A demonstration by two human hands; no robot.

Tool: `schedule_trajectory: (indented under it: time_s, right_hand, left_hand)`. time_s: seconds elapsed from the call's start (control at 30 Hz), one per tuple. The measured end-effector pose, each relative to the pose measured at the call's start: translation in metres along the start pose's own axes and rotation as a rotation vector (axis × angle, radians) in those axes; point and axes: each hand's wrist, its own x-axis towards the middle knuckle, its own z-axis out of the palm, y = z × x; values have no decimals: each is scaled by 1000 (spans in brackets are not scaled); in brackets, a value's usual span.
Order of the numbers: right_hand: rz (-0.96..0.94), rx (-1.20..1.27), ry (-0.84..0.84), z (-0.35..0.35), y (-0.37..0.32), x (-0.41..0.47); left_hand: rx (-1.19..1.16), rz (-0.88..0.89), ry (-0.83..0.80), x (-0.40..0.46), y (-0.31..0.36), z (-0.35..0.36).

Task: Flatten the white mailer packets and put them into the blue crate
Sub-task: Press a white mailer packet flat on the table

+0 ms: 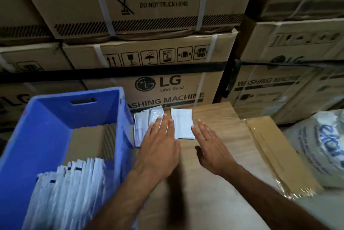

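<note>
Hands spread flat over our wooden worktop (214,201): our left hand (158,147), fingers straight, overlaps a small pile of white mailer packets (143,125) beside the blue crate (46,136), while our right hand (210,146), open and holding nothing, hovers just right of 1 flat packet (182,125). More packets (70,192) stand upright inside the crate. Washing-machine cartons (158,88) rise behind.

Likely a warehouse, stacked strapped washing-machine cartons (141,58), blue crate (24,136)
</note>
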Motion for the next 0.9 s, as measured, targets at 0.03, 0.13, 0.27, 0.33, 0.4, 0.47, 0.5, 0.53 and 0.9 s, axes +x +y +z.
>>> schedule_trajectory:
  time_s: [0.03, 0.13, 0.27, 0.33, 0.4, 0.47, 0.5, 0.53, 0.9]
  right_hand:
    - [-22, -16, -27, 3, 20, 6]
    - [-109, -63, -117, 18, 68, 35]
    - [-146, -75, -205, 41, 110, 83]
    - [-182, -95, -238, 51, 125, 109]
    - [-214, -141, -266, 58, 137, 131]
    - [-236, -168, -326, 62, 146, 149]
    - [-248, -173, -349, 64, 149, 156]
    - [-265, -179, -352, 66, 151, 162]
    - [-326, -118, -157, 114, 142, 143]
  left_hand:
    - [-18, -47, -4, 10, 13, 20]
    - [-29, -194, -131, 36, 36, 89]
    - [-79, -362, -363, 70, 49, 167]
    - [-104, -422, -349, 95, 57, 195]
    - [-126, -494, -311, 121, 63, 219]
    - [-125, -572, -272, 139, 69, 241]
    - [-122, -615, -263, 146, 71, 250]
    - [-125, -658, -256, 151, 72, 256]
    - [45, -298, -189, 99, 48, 259]
